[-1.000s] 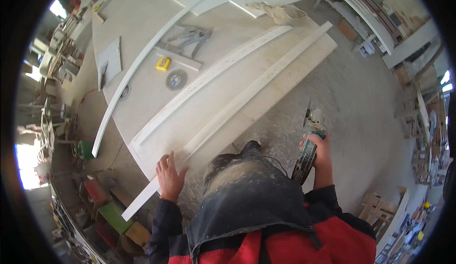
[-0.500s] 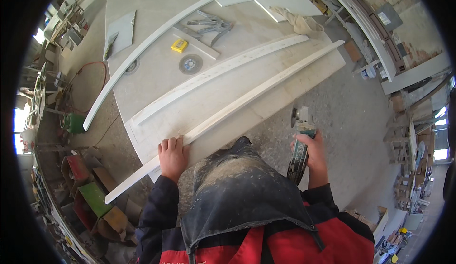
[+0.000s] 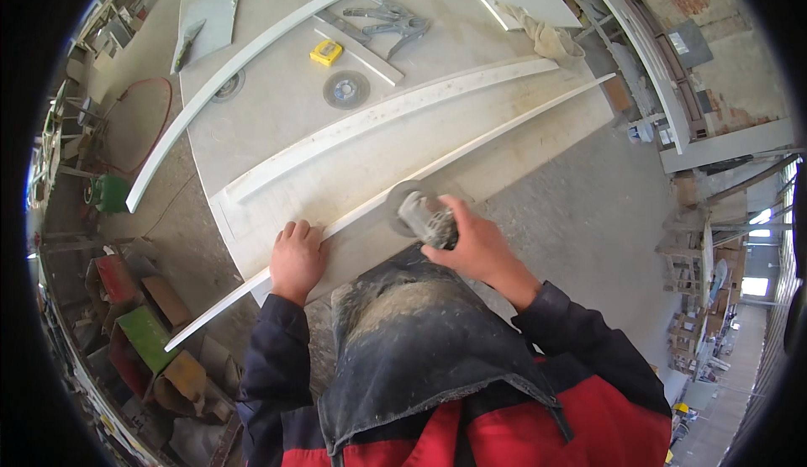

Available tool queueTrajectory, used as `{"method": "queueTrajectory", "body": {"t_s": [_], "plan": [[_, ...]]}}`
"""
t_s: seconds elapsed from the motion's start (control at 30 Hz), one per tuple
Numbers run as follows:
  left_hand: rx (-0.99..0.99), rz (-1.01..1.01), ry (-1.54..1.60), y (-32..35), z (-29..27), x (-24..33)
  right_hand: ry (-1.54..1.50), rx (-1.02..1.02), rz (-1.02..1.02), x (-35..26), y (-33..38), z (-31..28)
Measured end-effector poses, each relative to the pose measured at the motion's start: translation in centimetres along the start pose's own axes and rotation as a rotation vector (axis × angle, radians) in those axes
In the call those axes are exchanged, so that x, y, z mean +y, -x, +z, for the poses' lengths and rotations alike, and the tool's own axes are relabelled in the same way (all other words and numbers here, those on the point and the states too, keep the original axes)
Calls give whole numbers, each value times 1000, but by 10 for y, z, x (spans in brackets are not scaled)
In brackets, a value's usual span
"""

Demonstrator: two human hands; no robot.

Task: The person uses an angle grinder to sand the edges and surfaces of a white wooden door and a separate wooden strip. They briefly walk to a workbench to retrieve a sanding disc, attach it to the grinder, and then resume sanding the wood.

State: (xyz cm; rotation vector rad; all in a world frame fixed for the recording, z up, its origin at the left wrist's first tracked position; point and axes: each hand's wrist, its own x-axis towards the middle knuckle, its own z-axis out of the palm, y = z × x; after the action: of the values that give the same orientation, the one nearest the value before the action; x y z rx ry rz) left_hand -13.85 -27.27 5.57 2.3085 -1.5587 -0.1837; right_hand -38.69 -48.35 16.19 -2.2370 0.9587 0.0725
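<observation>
The left hand (image 3: 296, 258) lies flat, fingers spread, pinning a long white strip (image 3: 471, 149) at the counter (image 3: 277, 72) edge; just right along the strip, the right hand (image 3: 472, 247) grips an angle grinder (image 3: 423, 215). A loose strip could kick. Beyond it lies a spare disc (image 3: 345, 89).

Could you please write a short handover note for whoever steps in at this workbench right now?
Left hand: flat, palm down, pressing the long thin curved white strip onto the dusty white slab tabletop near its front edge.
Right hand: gripping the grey angle grinder, its disc at the strip's edge.
Nearby: a wider curved white strip behind, a loose grey grinding disc, a small yellow tape measure, metal clamps.
Done: the strip is laid out and braced, the grinder brought to it.
Left: judging by position, most of the strip's length remains to be worked; how much is already ground cannot be seen.
</observation>
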Motion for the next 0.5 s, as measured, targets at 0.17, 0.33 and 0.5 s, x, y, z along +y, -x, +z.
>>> {"method": "queueTrajectory", "body": {"t_s": [0.17, 0.33, 0.5], "plan": [[5, 2, 46, -3, 1, 0, 61, -183, -177, -15, -16, 20], [40, -13, 48, -1, 1, -2, 36, -227, -124, -1, -27, 8], [14, -14, 41, -2, -3, -1, 67, 21, -96, 63, -34, -37]]}}
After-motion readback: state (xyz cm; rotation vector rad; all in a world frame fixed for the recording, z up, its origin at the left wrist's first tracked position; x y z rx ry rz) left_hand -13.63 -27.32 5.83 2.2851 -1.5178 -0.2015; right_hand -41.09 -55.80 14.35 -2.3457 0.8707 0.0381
